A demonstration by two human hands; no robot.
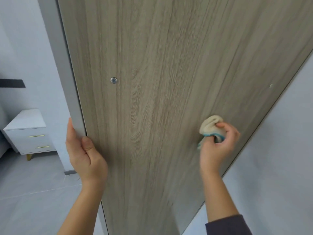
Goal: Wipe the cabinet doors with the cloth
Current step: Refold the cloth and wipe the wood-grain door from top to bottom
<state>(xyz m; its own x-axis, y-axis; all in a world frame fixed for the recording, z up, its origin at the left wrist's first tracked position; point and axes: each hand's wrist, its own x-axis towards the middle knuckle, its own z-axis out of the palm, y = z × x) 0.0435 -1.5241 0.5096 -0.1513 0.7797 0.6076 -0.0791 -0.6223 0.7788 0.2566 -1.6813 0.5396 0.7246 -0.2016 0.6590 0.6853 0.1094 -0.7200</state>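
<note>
— Where are your hands?
— My left hand [84,153] grips the door [160,99] edge, thumb on its face. My right hand [218,146] pinches the bunched cloth [211,126] against the door's right side.

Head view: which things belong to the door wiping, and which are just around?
In the job: cabinet door; cloth bunched in the right hand; left hand gripping the door's edge.
Just around: white nightstand; grey floor.
</note>
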